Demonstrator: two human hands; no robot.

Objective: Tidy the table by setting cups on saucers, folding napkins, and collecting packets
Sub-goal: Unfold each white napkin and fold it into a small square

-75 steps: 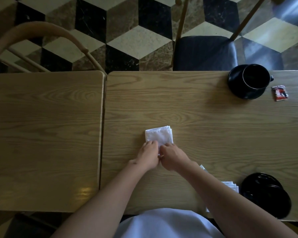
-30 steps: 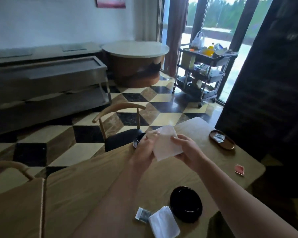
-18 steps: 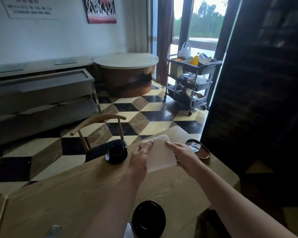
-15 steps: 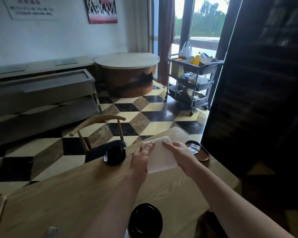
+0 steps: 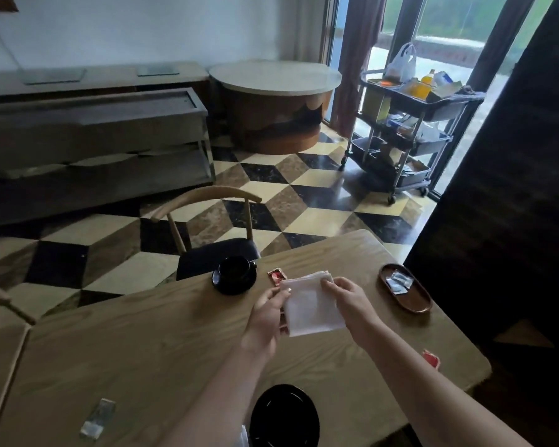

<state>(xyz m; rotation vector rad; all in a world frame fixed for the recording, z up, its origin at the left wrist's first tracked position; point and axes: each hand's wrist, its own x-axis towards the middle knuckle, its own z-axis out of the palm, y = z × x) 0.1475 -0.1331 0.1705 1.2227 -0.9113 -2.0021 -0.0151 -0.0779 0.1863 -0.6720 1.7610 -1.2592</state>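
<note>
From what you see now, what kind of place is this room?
Probably a café or restaurant dining room: a wooden table set with a black cup on a saucer, a serving counter along the wall, and a loaded service cart by the window.

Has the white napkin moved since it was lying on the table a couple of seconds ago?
Yes. The napkin is off the table now, lifted and held between the left hand and the right hand, nearer the black cup.
</note>
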